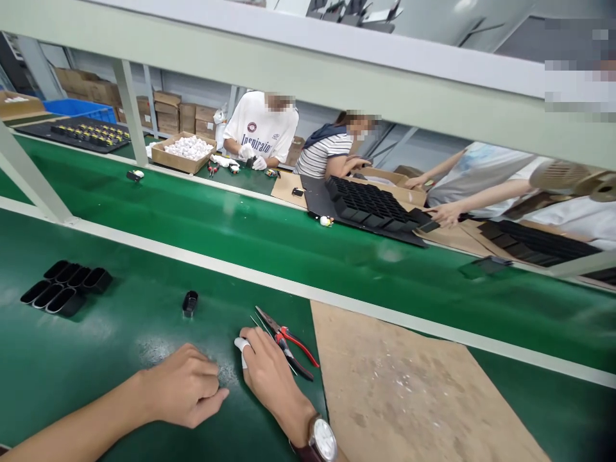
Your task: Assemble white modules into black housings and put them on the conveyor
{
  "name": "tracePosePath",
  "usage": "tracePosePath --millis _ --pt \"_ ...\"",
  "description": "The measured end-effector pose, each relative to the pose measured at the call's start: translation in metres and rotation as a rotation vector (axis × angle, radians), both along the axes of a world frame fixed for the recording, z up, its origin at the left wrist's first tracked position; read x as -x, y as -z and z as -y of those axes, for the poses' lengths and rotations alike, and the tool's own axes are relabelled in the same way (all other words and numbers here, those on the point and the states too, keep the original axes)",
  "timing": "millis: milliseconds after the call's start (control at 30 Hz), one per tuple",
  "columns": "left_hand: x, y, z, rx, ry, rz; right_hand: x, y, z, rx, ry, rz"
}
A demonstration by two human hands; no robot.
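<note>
My left hand (185,388) rests on the green table, closed into a loose fist with the thumb along its side; nothing shows in it. To its right, my right hand (269,372) has its fingers bent down toward the table and pressed together, with a white cover on one digit. No held thing is visible there. Right beside it lie long-nose pliers (283,340) with red and black handles, jaws pointing away, and a thin metal rod (260,323). Beyond my hands stands a small black oval cup (190,303). Several larger black oval cups (65,287) are grouped at the left.
A worn brown board (409,385) lies at the right. Past a white rail (216,262) runs a green conveyor belt (231,224) carrying a few small parts. Co-workers sit across it, near a box of white pieces (185,154) and black trays (370,202). A frame beam crosses above.
</note>
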State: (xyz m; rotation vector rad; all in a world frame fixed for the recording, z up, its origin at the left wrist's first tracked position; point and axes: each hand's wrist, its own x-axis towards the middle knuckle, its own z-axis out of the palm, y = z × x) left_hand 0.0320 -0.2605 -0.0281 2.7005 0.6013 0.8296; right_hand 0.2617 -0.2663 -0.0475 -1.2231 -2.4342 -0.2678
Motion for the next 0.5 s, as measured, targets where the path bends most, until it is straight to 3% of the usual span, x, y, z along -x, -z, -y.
tracePosePath --millis 333,500 --pt "-0.004 0.0 -0.001 -0.016 -0.013 -0.044 0.002 0.0 0.012 0.124 -0.15 -0.077" --pt "-0.005 -0.014 -0.004 0.062 -0.052 -0.107 0.001 0.011 0.016 0.114 -0.172 -0.167"
